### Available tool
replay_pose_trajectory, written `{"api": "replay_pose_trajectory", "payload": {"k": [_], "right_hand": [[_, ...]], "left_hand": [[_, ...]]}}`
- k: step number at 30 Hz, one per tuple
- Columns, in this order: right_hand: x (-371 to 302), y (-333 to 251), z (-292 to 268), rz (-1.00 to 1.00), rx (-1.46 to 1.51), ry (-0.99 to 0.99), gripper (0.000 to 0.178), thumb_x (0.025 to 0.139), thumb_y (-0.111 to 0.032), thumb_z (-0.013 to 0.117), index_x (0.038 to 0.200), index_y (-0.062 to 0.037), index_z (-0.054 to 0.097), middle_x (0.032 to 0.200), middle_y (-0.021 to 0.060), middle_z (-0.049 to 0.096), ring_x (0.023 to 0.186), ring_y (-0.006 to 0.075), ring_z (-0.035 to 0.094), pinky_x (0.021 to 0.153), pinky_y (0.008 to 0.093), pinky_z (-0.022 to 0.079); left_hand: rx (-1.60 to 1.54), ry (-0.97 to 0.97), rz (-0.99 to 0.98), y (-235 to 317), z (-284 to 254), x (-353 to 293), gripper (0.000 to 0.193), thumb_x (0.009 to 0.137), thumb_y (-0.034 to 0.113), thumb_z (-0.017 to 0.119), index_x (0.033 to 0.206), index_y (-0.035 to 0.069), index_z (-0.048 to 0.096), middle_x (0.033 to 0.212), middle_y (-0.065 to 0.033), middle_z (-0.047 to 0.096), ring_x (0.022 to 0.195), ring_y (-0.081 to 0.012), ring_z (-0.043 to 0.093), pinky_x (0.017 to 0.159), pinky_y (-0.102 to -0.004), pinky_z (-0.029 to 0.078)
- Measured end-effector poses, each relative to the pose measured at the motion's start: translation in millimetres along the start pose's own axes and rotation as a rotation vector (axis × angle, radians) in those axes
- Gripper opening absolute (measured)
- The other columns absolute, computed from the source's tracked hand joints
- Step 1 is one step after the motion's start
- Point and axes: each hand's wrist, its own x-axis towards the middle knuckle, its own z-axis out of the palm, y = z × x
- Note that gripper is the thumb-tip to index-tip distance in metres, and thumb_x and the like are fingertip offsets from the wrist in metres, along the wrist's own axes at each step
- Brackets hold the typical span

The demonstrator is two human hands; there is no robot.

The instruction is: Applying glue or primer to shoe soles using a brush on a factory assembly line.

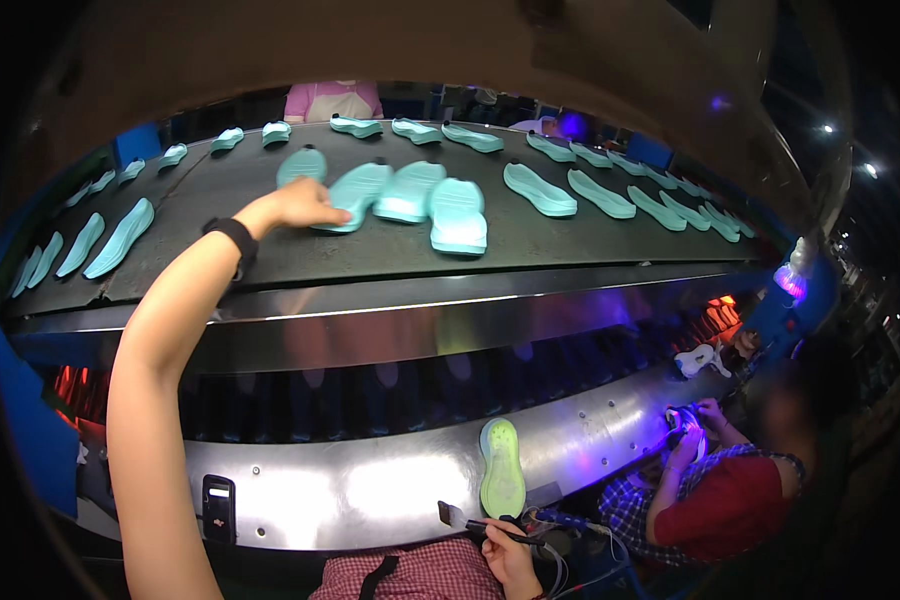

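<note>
along the near edge of the metal bench, i have the right hand closed around a brush, its head pointing left. just beyond lies a yellow-green sole, its long axis running near to far, closer to the right hand. farther off, on the dark belt, the left hand reaches over the near left end of a teal sole, which slants from near left to far right. it's blurred there, so i can't tell whether that hand pinches the sole or merely touches it.
</note>
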Motion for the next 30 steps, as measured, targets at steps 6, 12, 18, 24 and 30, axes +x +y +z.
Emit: {"api": "replay_pose_trajectory", "payload": {"k": [6,12,18,24,30], "right_hand": [[4,-5,4,-0.09,-0.049,-0.162,0.017,0.081,0.0,0.055,0.097,0.0052,0.056,0.081,0.0112,0.06,0.064,0.0158,0.056,0.054,0.0242,0.043],[-4,-13,-3,-0.115,-0.01,-0.18,0.016,0.083,-0.002,0.053,0.097,0.0027,0.056,0.086,0.0128,0.061,0.069,0.0187,0.059,0.06,0.0261,0.048],[-11,-18,-13,-0.223,-0.059,-0.129,0.02,0.082,0.002,0.052,0.101,0.0045,0.054,0.094,0.0155,0.06,0.075,0.0202,0.061,0.066,0.027,0.052],[-11,-22,14,-0.292,-0.106,-0.223,0.021,0.08,0.004,0.054,0.101,0.0011,0.052,0.096,0.0147,0.059,0.073,0.0183,0.059,0.066,0.0264,0.05],[-16,-17,33,-0.339,-0.069,-0.292,0.02,0.082,-0.004,0.053,0.102,-0.0047,0.052,0.095,0.0086,0.058,0.075,0.0153,0.055,0.069,0.0288,0.046]], "left_hand": [[-0.085,0.066,0.065,60,12,-15,0.04,0.08,0.034,0.058,0.097,-0.002,0.058,0.097,-0.0179,0.061,0.091,-0.027,0.058,0.079,-0.035,0.044],[0.304,0.109,0.042,66,-11,-107,0.028,0.078,0.027,0.06,0.086,0.0,0.057,0.097,-0.0185,0.056,0.095,-0.0302,0.052,0.082,-0.0358,0.041],[-1.074,1.088,0.072,58,48,-239,0.025,0.081,0.021,0.056,0.093,-0.001,0.051,0.087,-0.0064,0.052,0.084,-0.016,0.052,0.078,-0.0273,0.042],[-1.767,0.171,-0.205,35,114,-338,0.057,0.065,0.013,0.067,0.114,-0.006,0.043,0.099,-0.0129,0.059,0.085,-0.0188,0.061,0.079,-0.0298,0.049],[-2.417,-0.694,-0.197,56,248,-414,0.069,0.083,0.042,0.051,0.131,-0.001,0.027,0.12,-0.0264,0.044,0.112,-0.0372,0.046,0.096,-0.0486,0.036]]}}
